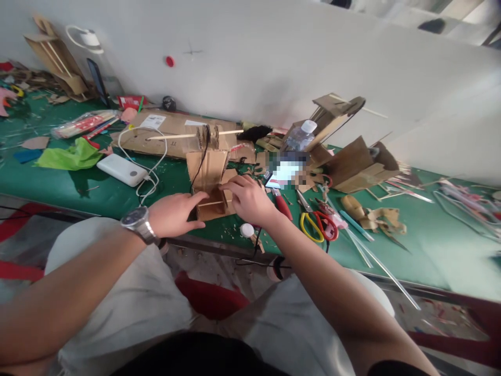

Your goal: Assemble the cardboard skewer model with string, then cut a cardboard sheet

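cardboard box (pixel 211 211) between left hand (pixel 172 214) and right hand (pixel 250 201), lengthwise toward the wall (pixel 242 68)

across the middle, a long green table (pixel 450 235). toward its back, a flat cardboard sheet (pixel 176 147). in front of that, at the table's near edge, the box: open at the top nearest the lap, with a tall back panel (pixel 207 172) on the wall side. runs longest from near edge to wall, so crosswise to the line between the hands.

off its left side, the left hand, thumb and forefinger spread apart at the near left edge, not clenched; unclear whether pressing on the cardboard. over its right side, the right hand, fingers curled, tips seemingly at the rear of the opening; impossible to say whether pinching anything. of the two, closer to the back panel: the right. closer to the front left corner: the left.

beyond the right hand, a lit phone (pixel 287 171); nearer and further right, scissors (pixel 314 213).

just above the panel, a pale stick (pixel 230 132) lying left to right through corrugated discs (pixel 207 137); unclear whether joined to the box. smallest, below the right hand, a white cap (pixel 246 230).
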{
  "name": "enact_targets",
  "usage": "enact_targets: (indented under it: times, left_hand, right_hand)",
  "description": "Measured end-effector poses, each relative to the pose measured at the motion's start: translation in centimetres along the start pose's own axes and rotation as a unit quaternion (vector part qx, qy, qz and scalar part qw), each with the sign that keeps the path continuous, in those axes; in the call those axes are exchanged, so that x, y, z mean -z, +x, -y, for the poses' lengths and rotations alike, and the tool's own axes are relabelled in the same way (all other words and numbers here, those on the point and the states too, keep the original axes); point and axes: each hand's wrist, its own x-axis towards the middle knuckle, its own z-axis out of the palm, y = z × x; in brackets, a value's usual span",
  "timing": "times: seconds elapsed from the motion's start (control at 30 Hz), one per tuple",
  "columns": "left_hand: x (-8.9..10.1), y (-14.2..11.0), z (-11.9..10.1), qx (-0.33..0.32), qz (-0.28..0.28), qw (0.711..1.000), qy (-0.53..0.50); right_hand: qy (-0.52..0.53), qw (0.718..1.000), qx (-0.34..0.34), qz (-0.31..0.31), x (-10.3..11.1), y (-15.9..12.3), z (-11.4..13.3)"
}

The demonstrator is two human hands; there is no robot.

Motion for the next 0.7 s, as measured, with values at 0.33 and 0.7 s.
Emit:
enact_targets:
  times: [0.33,0.7]
  left_hand:
    - [2.4,1.1,4.8,0.158,-0.080,0.984,-0.012]
    - [1.8,2.3,3.7,0.119,-0.088,0.988,-0.043]
  right_hand:
    - [0.044,0.999,0.005,-0.003,0.4,0.4,1.2]
    - [0.061,0.997,0.030,-0.022,-0.3,0.1,1.5]
